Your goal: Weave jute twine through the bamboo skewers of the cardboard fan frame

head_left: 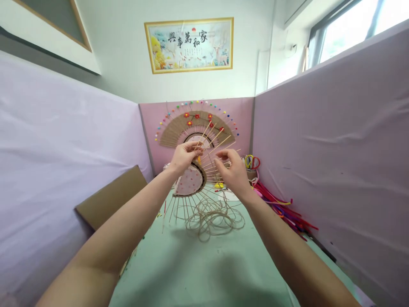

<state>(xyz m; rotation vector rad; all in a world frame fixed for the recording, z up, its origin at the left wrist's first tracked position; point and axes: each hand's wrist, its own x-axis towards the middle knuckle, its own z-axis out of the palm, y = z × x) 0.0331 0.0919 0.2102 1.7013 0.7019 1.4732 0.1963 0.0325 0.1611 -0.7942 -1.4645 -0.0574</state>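
Note:
In the head view my left hand [187, 155] is closed, pinching the upper sticks of a half-made fan. This fan has a pink dotted semicircle [190, 181] with a dark curved edge, and thin wooden sticks [220, 147] spread out from it. My right hand [232, 170] is curled with thumb and fingertips together at the fan's right side, on a strand of twine that runs among the sticks. Below the fan lies a loose tangle of brown twine [214, 217]. Part of the fan's upper edge is hidden behind my left fingers.
A decorated fan [172, 132] with red flowers and coloured beads stands against the pink back panel [246, 123]. Brown cardboard [111, 198] leans at left. At right are scissors [255, 162] in a holder and a bundle of coloured pipe cleaners [287, 215]. Fabric-covered panels flank the green table [204, 273].

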